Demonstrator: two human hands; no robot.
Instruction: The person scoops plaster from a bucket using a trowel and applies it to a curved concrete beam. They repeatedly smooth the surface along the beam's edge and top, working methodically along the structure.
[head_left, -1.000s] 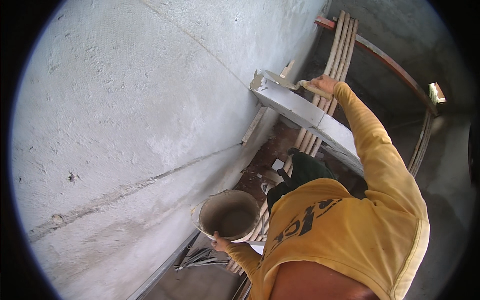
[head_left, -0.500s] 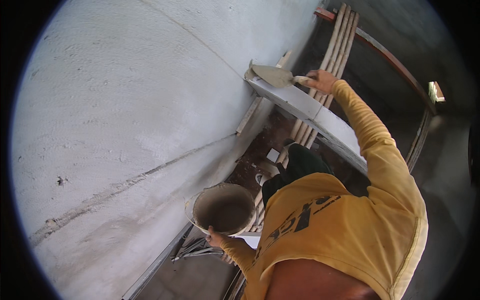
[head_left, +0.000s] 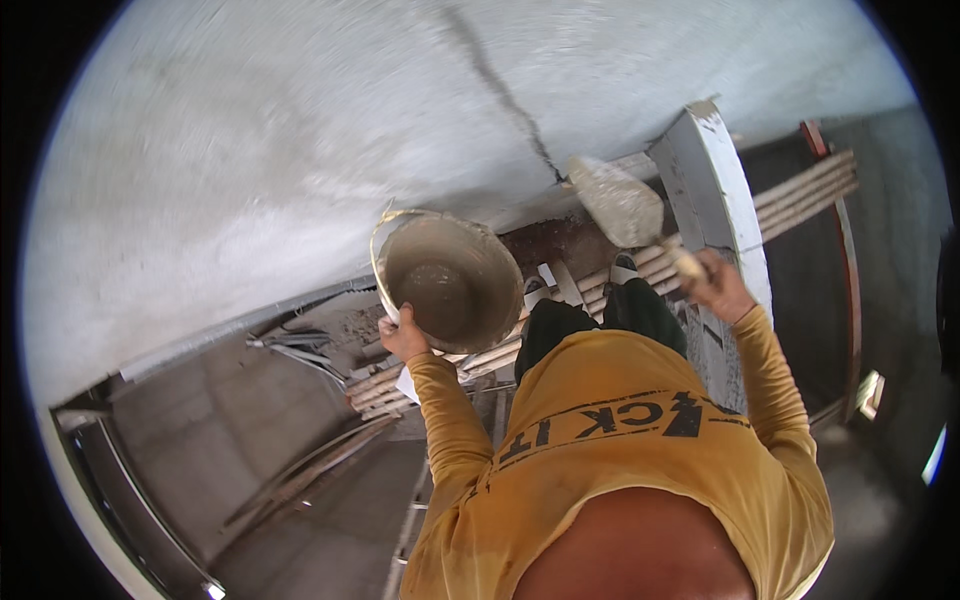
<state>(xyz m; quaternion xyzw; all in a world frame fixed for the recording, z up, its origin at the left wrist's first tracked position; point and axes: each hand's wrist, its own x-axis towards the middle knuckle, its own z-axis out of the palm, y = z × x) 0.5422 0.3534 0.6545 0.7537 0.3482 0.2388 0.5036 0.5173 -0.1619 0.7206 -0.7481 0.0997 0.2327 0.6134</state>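
Note:
My left hand (head_left: 403,335) grips the rim of a mortar-smeared bucket (head_left: 497,270) near its handle. The bucket tilts so that its inside shows, with grey wet residue at the bottom. In my right hand (head_left: 720,288) is the handle of a pointed masonry trowel (head_left: 618,205). Its broad blade is coated with grey mortar and slightly blurred. The blade is in the air between the bucket and a row of white blocks (head_left: 735,185), apart from both. A dab of mortar (head_left: 704,108) sits on the row's end at the wall.
A grey plastered wall (head_left: 250,150) with a dark groove (head_left: 500,90) runs along the far side. Beneath my feet (head_left: 625,265) lie bundled round poles (head_left: 810,195). The floor (head_left: 190,430) is far below on the left. A reddish metal bar (head_left: 850,290) stands at the right.
The trowel has left the end of the block row and moved back towards the bucket. My view has turned, so the bucket and blocks appear at other angles. Both grips stay.

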